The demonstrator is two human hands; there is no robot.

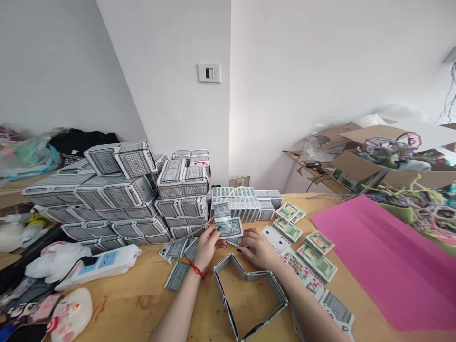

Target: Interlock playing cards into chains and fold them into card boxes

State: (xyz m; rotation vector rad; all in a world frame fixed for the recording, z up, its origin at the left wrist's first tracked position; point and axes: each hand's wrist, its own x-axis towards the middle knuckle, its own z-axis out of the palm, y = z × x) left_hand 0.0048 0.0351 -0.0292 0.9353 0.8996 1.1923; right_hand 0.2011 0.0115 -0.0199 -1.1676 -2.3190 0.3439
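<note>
left hand (207, 244): we have it clamped on the patterned card (231, 228)
right hand (259, 247): fingers bent; we cannot tell whether it grips
patterned card: between eleven and twelve o'clock from our card frame (278, 287)

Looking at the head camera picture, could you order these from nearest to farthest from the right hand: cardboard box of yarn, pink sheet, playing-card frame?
From the right hand:
1. Playing-card frame, just below.
2. Pink sheet, to its right.
3. Cardboard box of yarn, far right, behind the sheet.
</note>
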